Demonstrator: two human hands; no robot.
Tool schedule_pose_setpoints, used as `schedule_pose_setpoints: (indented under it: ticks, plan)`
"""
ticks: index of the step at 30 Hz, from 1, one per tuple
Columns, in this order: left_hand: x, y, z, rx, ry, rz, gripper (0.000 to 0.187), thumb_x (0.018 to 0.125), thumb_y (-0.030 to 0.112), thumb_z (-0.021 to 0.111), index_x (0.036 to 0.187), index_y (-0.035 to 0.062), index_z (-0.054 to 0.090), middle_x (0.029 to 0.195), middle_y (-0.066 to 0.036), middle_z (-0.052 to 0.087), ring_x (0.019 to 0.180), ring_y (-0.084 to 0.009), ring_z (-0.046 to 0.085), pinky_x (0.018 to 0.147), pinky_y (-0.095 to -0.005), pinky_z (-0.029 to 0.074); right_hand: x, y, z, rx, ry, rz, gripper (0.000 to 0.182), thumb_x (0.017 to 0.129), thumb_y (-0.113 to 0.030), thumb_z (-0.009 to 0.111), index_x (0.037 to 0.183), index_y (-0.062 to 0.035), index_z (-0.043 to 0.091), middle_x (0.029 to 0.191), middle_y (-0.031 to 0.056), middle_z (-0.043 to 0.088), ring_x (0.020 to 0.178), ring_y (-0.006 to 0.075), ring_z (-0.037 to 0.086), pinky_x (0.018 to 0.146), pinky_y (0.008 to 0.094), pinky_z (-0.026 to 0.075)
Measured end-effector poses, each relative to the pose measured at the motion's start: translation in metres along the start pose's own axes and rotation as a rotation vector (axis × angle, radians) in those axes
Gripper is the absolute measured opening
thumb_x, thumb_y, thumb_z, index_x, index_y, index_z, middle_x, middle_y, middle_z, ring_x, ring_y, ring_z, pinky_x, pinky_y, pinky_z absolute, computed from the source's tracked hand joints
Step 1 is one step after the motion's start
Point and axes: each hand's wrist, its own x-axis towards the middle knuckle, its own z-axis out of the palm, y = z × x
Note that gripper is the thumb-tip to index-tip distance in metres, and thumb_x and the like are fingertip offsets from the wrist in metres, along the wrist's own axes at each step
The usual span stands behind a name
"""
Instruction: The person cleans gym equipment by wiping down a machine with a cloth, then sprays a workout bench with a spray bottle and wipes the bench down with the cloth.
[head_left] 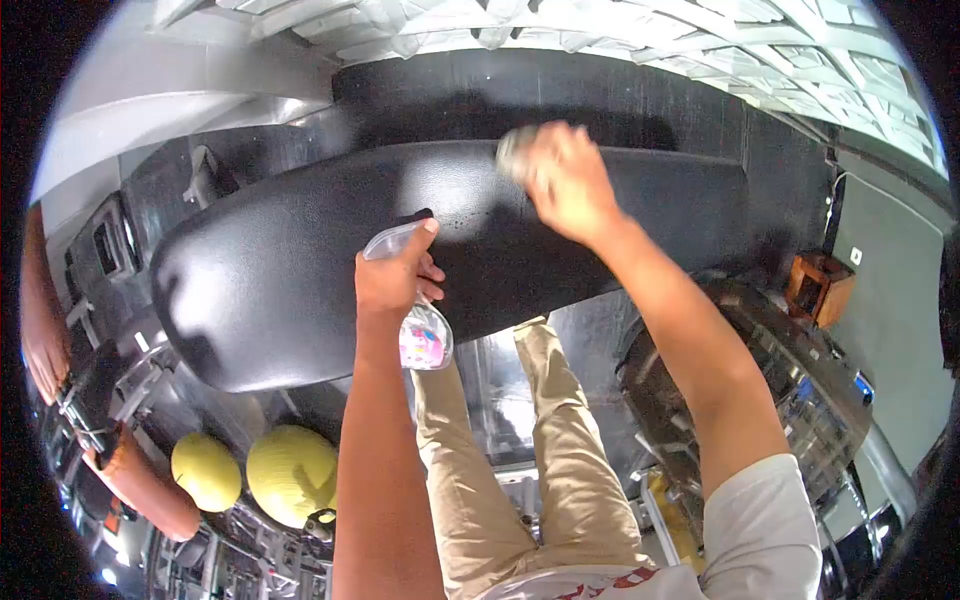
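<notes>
A long black padded bench (pixel 290 250) with a rounded left end stretches across the view in front of me. My left hand (pixel 390 275) is closed round the neck of a clear spray bottle (pixel 425 340) with a pink label, its nozzle end pointing over the pad. Small dark droplets show on the pad just beyond the nozzle. Near the bench's far edge, my right hand (pixel 570 185) is closed on a greyish cloth (pixel 514 153), smeared by motion. The cloth overlaps the pad's far edge in this view, to the right of the droplets.
Two yellow exercise balls (pixel 292 475) sit at the lower left, beside a brown padded piece (pixel 150 490). To the right are a dark round-edged object (pixel 740 370) and a small wooden box (pixel 818 288) near the grey wall. A dark panel (pixel 540 90) rises behind the bench.
</notes>
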Motion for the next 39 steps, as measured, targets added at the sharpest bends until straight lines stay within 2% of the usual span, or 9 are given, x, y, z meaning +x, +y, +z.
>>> schedule_pose_setpoints:
  ticks: [3, 8, 13, 17, 21, 23, 29, 35, 39]
  plan:
    - [-0.002, 0.001, 0.001, -0.011, -0.003, -0.005, 0.048, 0.080, 0.041, 0.081, 0.096, -0.0019, 0.068, 0.064, -0.011, 0.061, 0.048, -0.0233, 0.063, 0.039, -0.0340, 0.051, 0.029, 0.009, 0.013, 0.004, 0.093, 0.424, 0.022, 0.083, -0.023, 0.069, 0.103, -0.0156, 0.067, 0.106, 0.0110, 0.059, 0.095, 0.0354, 0.055, 0.079, 0.0495, 0.047]
    - [0.001, 0.000, -0.002, 0.002, -0.041, -0.034, 0.038, 0.084, 0.034, 0.080, 0.091, -0.0021, 0.068, 0.065, -0.009, 0.060, 0.054, -0.0220, 0.066, 0.040, -0.0350, 0.053, -0.073, -0.082, 0.033, 0.010, 0.057, 0.058, 0.032, 0.070, -0.022, 0.074, 0.101, -0.0199, 0.067, 0.111, 0.0104, 0.056, 0.099, 0.0377, 0.051, 0.087, 0.0527, 0.041]
    - [-0.005, 0.004, -0.003, -0.003, -0.063, -0.002, 0.040, 0.085, 0.040, 0.077, 0.086, 0.0001, 0.070, 0.064, -0.010, 0.066, 0.045, -0.0181, 0.063, 0.041, -0.0299, 0.047, -0.143, -0.138, 0.037, 0.004, -0.183, 0.135, 0.039, 0.064, -0.021, 0.076, 0.102, -0.0233, 0.069, 0.118, 0.0084, 0.054, 0.103, 0.0356, 0.050, 0.086, 0.0534, 0.041]
    - [-0.005, 0.006, -0.006, 0.079, -0.109, -0.032, 0.045, 0.085, 0.042, 0.076, 0.074, -0.0005, 0.066, 0.063, -0.010, 0.062, 0.045, -0.0201, 0.062, 0.039, -0.0309, 0.048, -0.066, -0.086, 0.029, -0.095, -0.025, 0.069, 0.031, 0.078, -0.019, 0.066, 0.109, -0.0228, 0.065, 0.108, 0.0105, 0.055, 0.099, 0.0355, 0.051, 0.078, 0.0476, 0.043]
    - [-0.007, 0.001, -0.014, 0.049, -0.163, 0.053, 0.044, 0.084, 0.044, 0.077, 0.084, 0.0007, 0.070, 0.063, -0.010, 0.062, 0.041, -0.0189, 0.058, 0.038, -0.0309, 0.046, 0.031, -0.063, 0.041, -0.233, 0.249, 0.620, 0.023, 0.093, -0.033, 0.062, 0.107, -0.0153, 0.064, 0.112, 0.0129, 0.058, 0.104, 0.0382, 0.055, 0.084, 0.0536, 0.046]
    - [-0.007, -0.003, -0.025, 0.005, -0.220, 0.073, 0.044, 0.089, 0.044, 0.071, 0.100, 0.0017, 0.069, 0.069, -0.011, 0.064, 0.044, -0.0175, 0.057, 0.041, -0.0299, 0.046, 0.038, -0.082, 0.048, -0.299, 0.281, 0.664, 0.021, 0.090, -0.031, 0.063, 0.105, -0.0165, 0.065, 0.112, 0.0135, 0.058, 0.107, 0.0396, 0.054, 0.088, 0.0547, 0.044]
    - [-0.028, 0.000, -0.091, -0.114, -0.206, 0.160, 0.040, 0.097, 0.040, 0.062, 0.107, 0.0021, 0.065, 0.084, -0.008, 0.068, 0.052, -0.0141, 0.057, 0.052, -0.0290, 0.050, -0.123, -0.176, 0.052, -0.061, -0.086, -0.025, 0.029, 0.074, -0.022, 0.074, 0.101, -0.0189, 0.064, 0.109, 0.0086, 0.054, 0.099, 0.0326, 0.051, 0.085, 0.0491, 0.042]
    - [-0.037, 0.006, -0.164, 0.235, -0.100, 0.171, 0.049, 0.087, 0.047, 0.075, 0.105, 0.0031, 0.067, 0.078, -0.006, 0.065, 0.052, -0.0135, 0.055, 0.050, -0.0293, 0.049, -0.118, -0.164, 0.041, 0.047, -0.248, -0.009, 0.030, 0.075, -0.023, 0.076, 0.102, -0.0214, 0.065, 0.103, 0.0058, 0.053, 0.097, 0.0288, 0.052, 0.082, 0.0444, 0.041]
    - [-0.033, 0.002, -0.204, 0.230, 0.058, 0.142, 0.047, 0.085, 0.046, 0.077, 0.101, 0.0025, 0.070, 0.071, -0.005, 0.060, 0.050, -0.0120, 0.055, 0.047, -0.0281, 0.045, -0.096, -0.128, 0.030, 0.005, -0.106, -0.022, 0.023, 0.081, -0.021, 0.071, 0.103, -0.0166, 0.064, 0.103, 0.0102, 0.055, 0.094, 0.0313, 0.055, 0.079, 0.0448, 0.042]
